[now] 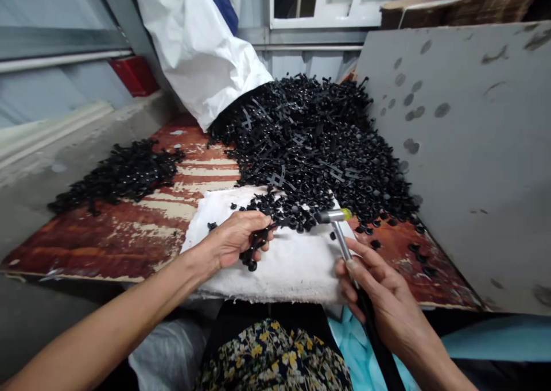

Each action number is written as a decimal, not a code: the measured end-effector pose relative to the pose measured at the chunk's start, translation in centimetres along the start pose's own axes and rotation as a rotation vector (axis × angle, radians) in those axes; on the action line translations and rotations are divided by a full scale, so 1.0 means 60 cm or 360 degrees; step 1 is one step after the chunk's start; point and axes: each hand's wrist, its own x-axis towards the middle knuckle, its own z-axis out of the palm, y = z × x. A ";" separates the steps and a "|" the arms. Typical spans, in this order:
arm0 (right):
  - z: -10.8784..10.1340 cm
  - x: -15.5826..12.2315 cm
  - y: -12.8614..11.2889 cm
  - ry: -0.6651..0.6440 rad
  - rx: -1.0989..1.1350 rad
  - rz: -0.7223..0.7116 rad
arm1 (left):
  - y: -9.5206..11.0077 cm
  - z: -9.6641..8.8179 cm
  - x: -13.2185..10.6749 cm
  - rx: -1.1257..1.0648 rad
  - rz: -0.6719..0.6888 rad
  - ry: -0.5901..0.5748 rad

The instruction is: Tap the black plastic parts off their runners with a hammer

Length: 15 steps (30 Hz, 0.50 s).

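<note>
My left hand (pixel 241 239) is closed around a cluster of black plastic parts (pixel 255 248), whose round ends hang below the fingers. In my right hand (pixel 379 282) is a small hammer (pixel 341 239) with a metal shaft, a black handle and a head that is dark at one end and yellow at the other. The hammer head is raised near the front of a big heap of black plastic pieces (pixel 310 144). Beneath both hands lies a white cloth pad (pixel 297 270), with loose black pieces on its far part.
A white sack (pixel 202 46) opens onto the heap. To the left, a smaller pile of black parts (pixel 124 173) rests on the worn red-brown tabletop (pixel 159 236). A grey board (pixel 469 150) stands along the right side. Several stray pieces (pixel 424 259) lie beside it.
</note>
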 end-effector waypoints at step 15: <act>-0.022 0.015 0.015 0.0097 0.0013 0.0218 | 0.040 -0.089 0.014 -0.0645 -0.0005 0.0336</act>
